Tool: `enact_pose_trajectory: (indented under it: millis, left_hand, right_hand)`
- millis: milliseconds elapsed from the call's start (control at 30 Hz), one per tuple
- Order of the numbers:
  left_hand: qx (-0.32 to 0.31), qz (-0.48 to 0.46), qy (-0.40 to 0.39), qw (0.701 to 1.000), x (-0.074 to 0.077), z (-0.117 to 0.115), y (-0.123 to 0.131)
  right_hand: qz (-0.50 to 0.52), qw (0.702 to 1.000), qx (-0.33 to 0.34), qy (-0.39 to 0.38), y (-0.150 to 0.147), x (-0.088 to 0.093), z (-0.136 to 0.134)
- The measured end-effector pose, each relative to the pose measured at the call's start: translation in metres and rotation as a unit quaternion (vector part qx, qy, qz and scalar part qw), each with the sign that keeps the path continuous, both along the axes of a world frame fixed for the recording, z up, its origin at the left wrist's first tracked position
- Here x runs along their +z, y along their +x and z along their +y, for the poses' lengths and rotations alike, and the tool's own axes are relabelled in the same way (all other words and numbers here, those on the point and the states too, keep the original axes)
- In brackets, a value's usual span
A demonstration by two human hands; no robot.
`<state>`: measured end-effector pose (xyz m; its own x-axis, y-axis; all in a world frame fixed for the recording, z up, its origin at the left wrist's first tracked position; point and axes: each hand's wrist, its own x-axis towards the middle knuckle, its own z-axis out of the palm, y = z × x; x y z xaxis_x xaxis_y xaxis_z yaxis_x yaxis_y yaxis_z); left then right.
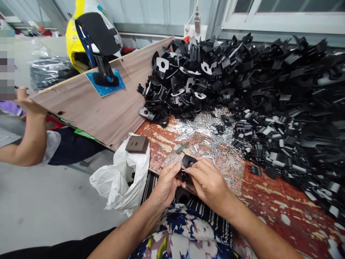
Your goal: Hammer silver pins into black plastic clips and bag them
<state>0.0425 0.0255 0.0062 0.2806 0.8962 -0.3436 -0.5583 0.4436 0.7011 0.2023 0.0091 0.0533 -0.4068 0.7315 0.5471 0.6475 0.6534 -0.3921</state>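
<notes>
Both my hands meet at the near edge of a worn red table [272,201]. My left hand [167,182] and my right hand [208,181] are closed together on a small black plastic part [188,160], fingertips pinching it from both sides. Just beyond the part lies a heap of small shiny metal pins [207,133]. Whether a pin sits between my fingers is hidden.
A huge pile of black plastic clips [242,72] covers the back and right of the table. A white bag [121,180] hangs at the left edge under a brown block [137,144]. Another person's arm [29,136] is at far left beside a slanted wooden board [107,104].
</notes>
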Motion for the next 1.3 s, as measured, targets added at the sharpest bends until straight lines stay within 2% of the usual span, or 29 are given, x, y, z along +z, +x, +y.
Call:
enact_pose_trajectory:
  millis: [100, 200, 333, 467, 600, 667, 767, 833, 933, 1000, 1133, 1200, 1300]
  left_hand:
    - [0.039, -0.004, -0.01, 0.999, 0.001, -0.002, 0.007]
    - [0.08, -0.005, -0.014, 0.997, 0.002, -0.005, 0.014]
    - [0.092, -0.003, -0.012, 0.996, 0.005, -0.008, 0.017]
    - [0.075, 0.003, -0.004, 0.997, 0.008, -0.012, 0.011]
    - [0.017, 0.009, 0.027, 0.999, 0.006, -0.029, -0.001]
    - [0.02, 0.062, 0.07, 0.995, 0.003, -0.039, -0.01]
    - [0.03, 0.21, 0.133, 0.968, -0.001, -0.048, -0.033]
    - [0.007, 0.295, 0.143, 0.945, -0.001, -0.046, -0.051]
    - [-0.005, 0.355, 0.128, 0.926, -0.005, -0.034, -0.068]
    - [-0.017, 0.371, 0.132, 0.919, -0.013, -0.024, -0.067]
    - [-0.019, 0.407, 0.161, 0.899, -0.036, -0.009, -0.048]
    - [-0.006, 0.427, 0.175, 0.887, -0.043, -0.006, -0.042]
    - [0.015, 0.457, 0.2, 0.867, -0.043, -0.004, -0.04]
  right_hand:
    - [-0.102, 0.99, -0.009, 0.096, -0.011, 0.005, -0.006]
    - [-0.192, 0.963, -0.013, 0.187, -0.025, 0.002, -0.011]
    - [-0.221, 0.948, 0.001, 0.231, -0.034, -0.007, -0.012]
    - [-0.154, 0.973, 0.022, 0.17, -0.023, -0.008, -0.008]
    - [-0.065, 0.995, 0.016, 0.07, -0.012, -0.007, -0.01]
    - [-0.043, 0.998, 0.01, 0.054, -0.012, -0.01, -0.015]
    - [-0.056, 0.998, 0.016, 0.016, -0.008, -0.02, -0.022]
    - [-0.12, 0.992, -0.046, -0.01, 0.004, -0.027, -0.021]
    - [-0.272, 0.941, -0.198, -0.023, 0.033, -0.04, -0.012]
    - [-0.329, 0.916, -0.228, -0.039, 0.049, -0.049, -0.006]
    - [-0.314, 0.92, -0.216, -0.088, 0.064, -0.059, -0.012]
    - [-0.275, 0.935, -0.199, -0.099, 0.066, -0.053, -0.024]
    - [-0.206, 0.965, -0.148, -0.069, 0.068, -0.033, -0.045]
